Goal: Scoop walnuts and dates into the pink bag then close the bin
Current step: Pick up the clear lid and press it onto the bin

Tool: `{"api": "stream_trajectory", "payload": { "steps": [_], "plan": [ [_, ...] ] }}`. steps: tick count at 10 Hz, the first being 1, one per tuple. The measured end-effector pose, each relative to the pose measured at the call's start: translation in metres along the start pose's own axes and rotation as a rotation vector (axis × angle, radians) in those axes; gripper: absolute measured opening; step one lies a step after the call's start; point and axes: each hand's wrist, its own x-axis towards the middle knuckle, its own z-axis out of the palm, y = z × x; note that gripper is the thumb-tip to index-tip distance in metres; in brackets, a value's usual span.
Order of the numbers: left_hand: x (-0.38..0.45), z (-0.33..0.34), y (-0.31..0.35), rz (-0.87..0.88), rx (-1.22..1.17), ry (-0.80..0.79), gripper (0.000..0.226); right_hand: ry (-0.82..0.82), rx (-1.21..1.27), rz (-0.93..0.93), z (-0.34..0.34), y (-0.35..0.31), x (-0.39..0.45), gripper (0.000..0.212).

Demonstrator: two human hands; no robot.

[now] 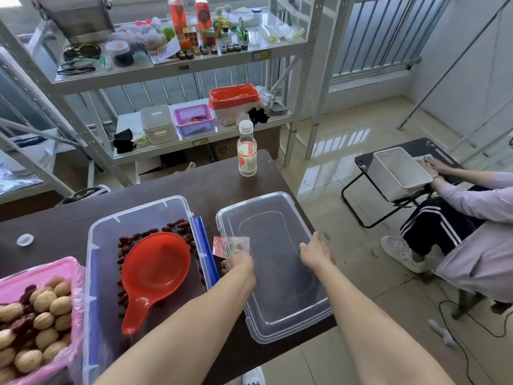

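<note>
A pink bag [41, 269] at the lower left holds walnuts [44, 301] and some dark dates. Beside it stands the open clear bin [138, 211] with blue latches. A red scoop [155, 270] lies inside it on a layer of dates [177, 225]. The clear lid [272, 218] lies flat on the table to the bin's right. My left hand [238, 263] grips the lid's left edge, and my right hand [316, 251] is closed over its right edge. A small pink card [222, 245] shows at the lid's left edge.
A water bottle [246, 151] stands at the table's far edge behind the lid. A small white cap [25, 240] lies at the left. Metal shelves [177, 68] full of items stand behind. A seated person [472, 218] with a white box is at the right.
</note>
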Motion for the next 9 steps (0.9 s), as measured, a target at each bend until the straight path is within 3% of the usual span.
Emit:
{"api": "stream_trajectory", "payload": {
  "steps": [2, 3, 4, 6, 8, 9],
  "plan": [
    [0.083, 0.015, -0.036, -0.081, -0.105, 0.258, 0.078, 0.025, 0.095, 0.013, 0.002, -0.012, 0.001, 0.059],
    [-0.025, -0.006, 0.01, -0.014, -0.105, 0.156, 0.057, 0.061, 0.117, -0.001, 0.001, -0.013, 0.002, 0.052],
    [-0.06, -0.015, 0.024, -0.012, -0.162, 0.195, 0.052, 0.113, 0.124, -0.002, -0.003, -0.01, 0.001, 0.047],
    [-0.045, -0.004, 0.025, -0.012, -0.116, 0.217, 0.07, 0.236, 0.094, 0.053, -0.018, -0.008, -0.007, 0.048],
    [-0.104, -0.017, 0.059, 0.247, 0.257, 0.26, 0.048, 0.408, 0.116, 0.025, -0.042, -0.023, -0.019, 0.048],
    [-0.11, -0.029, 0.073, 0.333, 0.25, 0.29, 0.046, 0.481, 0.165, -0.015, -0.048, -0.036, -0.027, 0.045]
  ]
}}
